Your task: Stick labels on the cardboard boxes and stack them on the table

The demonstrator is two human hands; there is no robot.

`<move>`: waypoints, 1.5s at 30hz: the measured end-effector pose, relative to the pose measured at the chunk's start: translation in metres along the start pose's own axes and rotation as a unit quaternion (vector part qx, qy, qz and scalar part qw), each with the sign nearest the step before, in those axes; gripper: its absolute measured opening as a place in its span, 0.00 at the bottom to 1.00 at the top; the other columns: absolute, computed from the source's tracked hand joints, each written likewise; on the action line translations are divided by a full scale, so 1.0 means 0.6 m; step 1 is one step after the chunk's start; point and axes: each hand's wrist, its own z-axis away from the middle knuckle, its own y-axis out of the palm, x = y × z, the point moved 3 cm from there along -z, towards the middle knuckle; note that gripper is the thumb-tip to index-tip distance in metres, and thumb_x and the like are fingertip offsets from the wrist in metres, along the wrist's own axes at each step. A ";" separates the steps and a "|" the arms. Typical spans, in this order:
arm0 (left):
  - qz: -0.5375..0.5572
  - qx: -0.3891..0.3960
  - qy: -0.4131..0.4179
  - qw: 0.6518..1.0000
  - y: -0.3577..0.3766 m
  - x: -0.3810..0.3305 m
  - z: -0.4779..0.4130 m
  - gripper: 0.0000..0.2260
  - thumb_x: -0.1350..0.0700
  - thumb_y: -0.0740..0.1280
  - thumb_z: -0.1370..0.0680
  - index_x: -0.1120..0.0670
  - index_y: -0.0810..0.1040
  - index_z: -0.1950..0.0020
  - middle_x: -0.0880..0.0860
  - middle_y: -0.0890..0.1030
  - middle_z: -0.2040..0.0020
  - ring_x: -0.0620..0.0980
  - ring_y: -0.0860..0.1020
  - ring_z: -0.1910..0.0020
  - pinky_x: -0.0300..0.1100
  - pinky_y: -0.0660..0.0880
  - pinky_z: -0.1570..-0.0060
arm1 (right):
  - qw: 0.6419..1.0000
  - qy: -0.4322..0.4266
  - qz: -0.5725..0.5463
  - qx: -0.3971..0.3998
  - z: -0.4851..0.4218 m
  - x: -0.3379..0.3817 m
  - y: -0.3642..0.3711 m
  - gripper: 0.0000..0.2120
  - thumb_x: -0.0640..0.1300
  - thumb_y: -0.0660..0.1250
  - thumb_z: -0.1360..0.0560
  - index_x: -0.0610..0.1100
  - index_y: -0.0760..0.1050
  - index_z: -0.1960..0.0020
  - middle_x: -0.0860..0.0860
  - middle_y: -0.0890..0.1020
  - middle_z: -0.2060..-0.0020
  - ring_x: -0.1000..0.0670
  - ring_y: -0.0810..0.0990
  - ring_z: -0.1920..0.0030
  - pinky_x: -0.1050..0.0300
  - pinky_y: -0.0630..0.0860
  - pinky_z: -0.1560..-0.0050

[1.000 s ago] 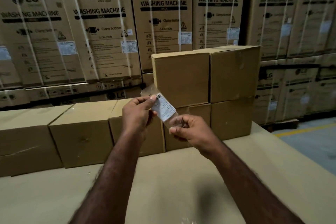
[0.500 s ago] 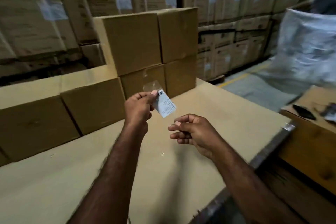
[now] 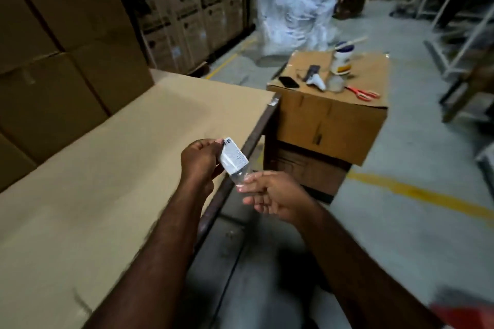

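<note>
The label (image 3: 234, 156) hung in the air above the right edge of the worktop (image 3: 107, 168), well apart from the cardboard boxes (image 3: 66, 61) stacked at its far left. The left grip (image 3: 200, 160) pinched the label's upper end between thumb and fingertips. The right grip (image 3: 270, 195) pinched the clear film (image 3: 240, 178) at its lower end, its other fingers loosely curled. With only 2 small pinches holding it, the label could curl and stick to itself or to a finger once the film peeled off. A jerky pull might tear it. If either pinch slipped, it would probably drop to the floor (image 3: 401, 195), not the worktop.
</note>
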 end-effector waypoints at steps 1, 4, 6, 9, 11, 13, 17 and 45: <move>-0.006 0.018 -0.001 1.000 0.027 0.017 0.004 0.07 0.60 0.70 0.23 0.55 0.76 0.59 0.53 0.79 0.66 0.47 0.77 0.70 0.35 0.75 0.73 | 0.999 0.026 -0.027 0.000 0.002 -0.010 -0.034 0.10 0.34 0.58 0.22 0.44 0.75 0.46 0.46 0.86 0.53 0.48 0.84 0.65 0.62 0.72 0.70; -0.035 0.071 -0.001 0.997 0.108 0.073 0.013 0.09 0.60 0.71 0.22 0.54 0.74 0.61 0.52 0.78 0.66 0.46 0.77 0.68 0.37 0.76 0.69 | 0.988 0.099 -0.118 0.009 0.006 -0.040 -0.130 0.15 0.35 0.54 0.24 0.43 0.72 0.41 0.46 0.85 0.51 0.44 0.86 0.58 0.62 0.76 0.70; -0.048 0.103 -0.011 0.993 0.163 0.116 0.025 0.09 0.59 0.70 0.22 0.54 0.75 0.61 0.53 0.80 0.64 0.46 0.78 0.66 0.39 0.76 0.65 | 0.980 0.124 -0.155 -0.008 0.016 -0.051 -0.196 0.14 0.36 0.51 0.24 0.41 0.72 0.44 0.45 0.86 0.56 0.44 0.86 0.60 0.62 0.76 0.72; -0.031 0.105 -0.009 0.994 0.239 0.166 0.038 0.08 0.61 0.69 0.22 0.55 0.77 0.61 0.52 0.81 0.65 0.46 0.78 0.67 0.40 0.76 0.63 | 0.970 0.143 -0.183 -0.065 0.029 -0.067 -0.303 0.08 0.39 0.52 0.22 0.41 0.69 0.50 0.43 0.83 0.67 0.42 0.85 0.59 0.65 0.73 0.77; -0.033 0.104 -0.001 0.994 0.282 0.187 0.039 0.07 0.60 0.69 0.22 0.55 0.78 0.59 0.51 0.81 0.66 0.46 0.77 0.69 0.40 0.75 0.67 | 0.960 0.154 -0.199 -0.124 0.035 -0.079 -0.377 0.06 0.42 0.54 0.20 0.41 0.67 0.48 0.40 0.81 0.64 0.39 0.84 0.53 0.65 0.72 0.79; -0.062 0.137 -0.004 0.989 0.330 0.201 0.041 0.07 0.58 0.70 0.22 0.53 0.79 0.60 0.52 0.81 0.66 0.48 0.77 0.70 0.42 0.74 0.67 | 0.963 0.123 -0.170 -0.167 0.033 -0.077 -0.443 0.08 0.48 0.57 0.19 0.43 0.69 0.48 0.42 0.79 0.58 0.42 0.83 0.58 0.64 0.71 0.76; -0.097 0.207 -0.059 0.972 0.435 0.249 0.051 0.07 0.58 0.69 0.21 0.55 0.80 0.59 0.53 0.82 0.64 0.50 0.80 0.65 0.43 0.78 0.66 | 0.975 -0.039 -0.021 -0.219 0.024 -0.019 -0.517 0.08 0.50 0.67 0.21 0.45 0.79 0.52 0.48 0.83 0.59 0.53 0.74 0.68 0.61 0.66 0.68; -0.464 0.437 -0.288 0.715 0.663 0.923 -0.134 0.10 0.63 0.71 0.24 0.53 0.75 0.62 0.55 0.76 0.68 0.48 0.74 0.71 0.39 0.71 0.70 | 0.778 0.286 0.094 -0.551 -0.233 -0.488 -0.869 0.07 0.39 0.70 0.28 0.41 0.84 0.52 0.43 0.85 0.52 0.41 0.82 0.48 0.55 0.76 0.49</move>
